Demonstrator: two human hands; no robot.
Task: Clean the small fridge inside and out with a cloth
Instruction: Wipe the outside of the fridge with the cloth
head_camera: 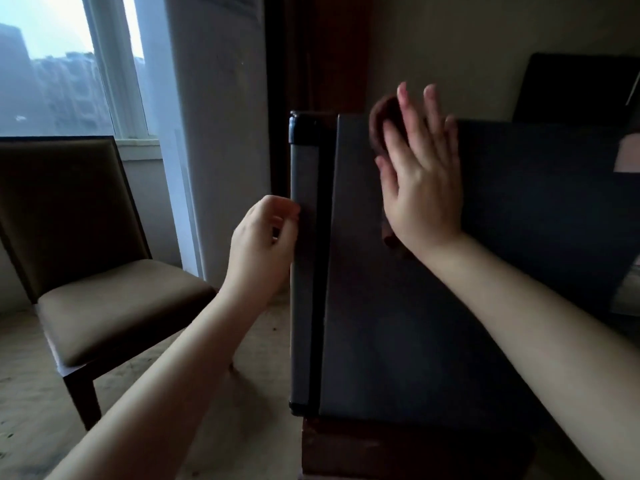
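Observation:
A small dark grey fridge (398, 306) stands on a dark wooden base, its door shut and facing left. My right hand (420, 174) lies flat with straight fingers on the fridge's side panel near the top, pressing a brown cloth (381, 123) that shows above and below the palm. My left hand (263, 237) is at the door's front edge about halfway up, fingers curled against the edge; whether it grips anything I cannot tell.
A brown padded chair (104, 271) stands to the left on a beige carpet. Behind it are a window (69, 64) and a pale curtain (214, 133). A dark flat object (581, 88) stands behind the fridge at the right.

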